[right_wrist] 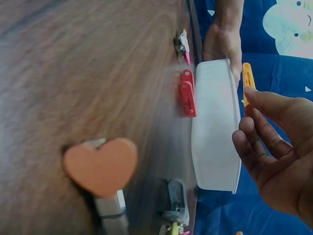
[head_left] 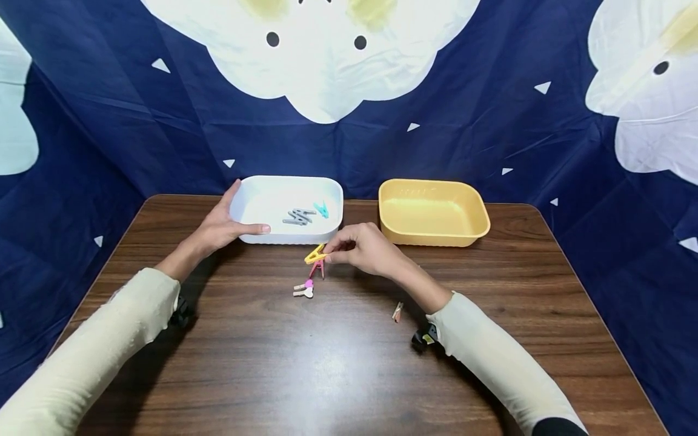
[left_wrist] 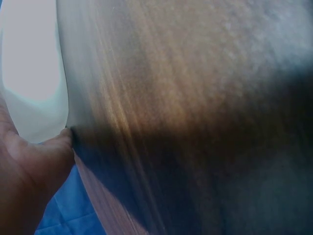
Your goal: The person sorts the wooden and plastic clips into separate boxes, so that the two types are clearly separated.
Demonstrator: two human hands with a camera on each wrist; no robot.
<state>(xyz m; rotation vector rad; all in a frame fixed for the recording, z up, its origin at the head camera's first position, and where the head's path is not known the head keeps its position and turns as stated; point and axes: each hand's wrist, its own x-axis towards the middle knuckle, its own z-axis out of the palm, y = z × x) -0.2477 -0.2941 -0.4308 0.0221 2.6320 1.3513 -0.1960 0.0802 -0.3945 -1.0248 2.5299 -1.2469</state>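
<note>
My right hand [head_left: 364, 248] pinches a yellow clothespin [head_left: 314, 254] between thumb and fingertips, just in front of the white plastic bin [head_left: 256, 237]. Below it on the table lies a red clothespin [right_wrist: 187, 93], partly overlapped by the yellow one in the head view. My left hand [head_left: 222, 223] holds the left end of the white bin, thumb along the front and fingers up the side. Inside that bin are several grey clothespins [head_left: 299, 216] and a teal clothespin [head_left: 322, 209].
Two small wooden clips with heart tops [head_left: 303, 289] lie nearer me on the wooden table [head_left: 245, 363]. A wooden clip with an orange heart [right_wrist: 101, 166] rests by my right forearm. To the right stands a yellow bin [head_left: 436, 238]. A grey clip [right_wrist: 177, 200] shows low in the right wrist view.
</note>
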